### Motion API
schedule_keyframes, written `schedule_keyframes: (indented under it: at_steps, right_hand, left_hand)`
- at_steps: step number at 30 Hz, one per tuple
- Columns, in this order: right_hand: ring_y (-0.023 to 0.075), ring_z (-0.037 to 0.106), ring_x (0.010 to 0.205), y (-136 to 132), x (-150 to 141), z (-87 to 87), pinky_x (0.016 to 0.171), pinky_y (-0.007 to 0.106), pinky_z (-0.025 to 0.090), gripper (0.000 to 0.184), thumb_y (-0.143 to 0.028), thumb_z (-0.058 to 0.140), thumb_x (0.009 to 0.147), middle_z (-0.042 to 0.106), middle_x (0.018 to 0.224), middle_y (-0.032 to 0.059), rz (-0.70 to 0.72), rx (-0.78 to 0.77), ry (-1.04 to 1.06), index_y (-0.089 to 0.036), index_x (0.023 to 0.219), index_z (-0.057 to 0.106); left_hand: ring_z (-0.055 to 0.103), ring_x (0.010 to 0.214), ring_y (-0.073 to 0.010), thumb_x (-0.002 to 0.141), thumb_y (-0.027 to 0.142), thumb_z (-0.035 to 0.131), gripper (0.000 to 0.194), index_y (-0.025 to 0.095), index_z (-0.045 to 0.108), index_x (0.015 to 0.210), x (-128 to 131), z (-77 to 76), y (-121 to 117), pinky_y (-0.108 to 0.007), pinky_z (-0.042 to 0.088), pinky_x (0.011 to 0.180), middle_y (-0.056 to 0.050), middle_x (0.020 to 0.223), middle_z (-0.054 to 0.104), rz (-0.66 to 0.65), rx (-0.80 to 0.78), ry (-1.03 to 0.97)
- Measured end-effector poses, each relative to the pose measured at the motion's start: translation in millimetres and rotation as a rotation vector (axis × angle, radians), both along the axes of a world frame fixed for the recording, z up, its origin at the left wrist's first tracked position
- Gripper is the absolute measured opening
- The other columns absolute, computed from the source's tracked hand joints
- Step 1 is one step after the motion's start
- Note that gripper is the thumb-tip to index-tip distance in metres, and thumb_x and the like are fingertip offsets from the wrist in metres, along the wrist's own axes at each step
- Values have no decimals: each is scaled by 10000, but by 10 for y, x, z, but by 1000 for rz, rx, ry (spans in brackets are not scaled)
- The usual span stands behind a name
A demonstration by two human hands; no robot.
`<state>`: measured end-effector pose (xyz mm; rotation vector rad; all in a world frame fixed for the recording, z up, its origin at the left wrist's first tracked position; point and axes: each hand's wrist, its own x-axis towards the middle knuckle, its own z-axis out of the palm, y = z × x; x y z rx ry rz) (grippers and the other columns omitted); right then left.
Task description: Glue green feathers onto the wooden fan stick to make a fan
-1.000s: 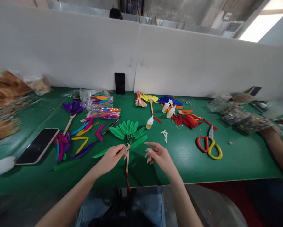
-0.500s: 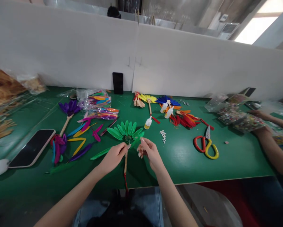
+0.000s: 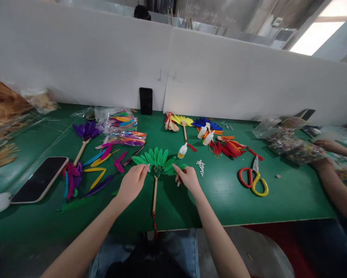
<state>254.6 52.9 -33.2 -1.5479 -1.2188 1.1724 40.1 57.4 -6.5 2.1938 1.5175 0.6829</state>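
Observation:
A green feather fan (image 3: 158, 160) on a wooden stick (image 3: 154, 195) lies on the green table (image 3: 219, 193) in front of me. My left hand (image 3: 132, 182) rests at the fan's lower left edge, fingertips pinched on the outermost left feather. My right hand (image 3: 186, 177) is at the fan's lower right, fingers closed on a green feather (image 3: 179, 168) that it presses against the fan. A red tassel (image 3: 155, 226) hangs from the stick's end over the table edge.
Loose coloured feathers (image 3: 100, 170) and a purple fan (image 3: 85, 133) lie left, with a phone (image 3: 40, 179). Glue bottles (image 3: 182, 150), white beads (image 3: 201, 166), red-and-yellow scissors (image 3: 254, 178) and red feathers (image 3: 228, 147) lie right. Another person's arms (image 3: 335, 181) work at far right. White partitions (image 3: 173, 69) stand behind.
Both hands moved up from the stick to the fan's lower edges. The loose green feather at lower left is gone from the table; a green feather now sits at the fan's right side.

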Motion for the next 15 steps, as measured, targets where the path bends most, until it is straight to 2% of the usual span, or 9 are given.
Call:
schedule_keyframes:
  at_steps: [2, 5, 8, 11, 15]
  right_hand:
    - [81, 454, 260, 41, 10, -20, 295, 173, 363, 552, -569, 555, 732, 537, 348, 28, -14, -22, 9, -160, 368, 493]
    - [71, 426, 240, 78, -7, -60, 263, 165, 317, 565, -576, 540, 739, 527, 333, 30, -24, -59, 14, -149, 370, 517]
    - [64, 416, 230, 96, -27, -90, 256, 158, 300, 574, -582, 534, 742, 513, 315, 27, -29, -81, 11, -142, 373, 532]
    - [65, 423, 229, 104, -43, -100, 258, 157, 311, 571, -587, 538, 736, 516, 312, 26, -34, -96, -5, -146, 373, 528]
    - [81, 447, 234, 100, -78, -96, 249, 160, 322, 564, -586, 535, 738, 508, 304, 21, -37, -103, 1, -151, 379, 521]
  left_hand:
    - [547, 881, -216, 935, 344, 277, 344, 172, 571, 987, -75, -19, 28, -338, 426, 778, -72, 902, 620, -12, 75, -4]
    - [492, 1056, -220, 942, 329, 287, 347, 193, 527, 1153, -133, -66, 0, -369, 381, 908, -69, 1078, 600, -107, 130, 10]
    - [334, 1258, -209, 950, 326, 286, 401, 241, 355, 1336, -136, -103, -91, -377, 304, 1004, -45, 1303, 479, -205, 86, 81]
    - [173, 1347, -202, 957, 346, 265, 495, 276, 123, 1426, -121, -117, -182, -378, 257, 1040, -24, 1440, 301, -282, 10, 172]
    - [97, 1365, -199, 955, 366, 259, 555, 252, 7, 1437, -94, -135, -236, -369, 194, 1081, -26, 1491, 147, -377, 41, 244]
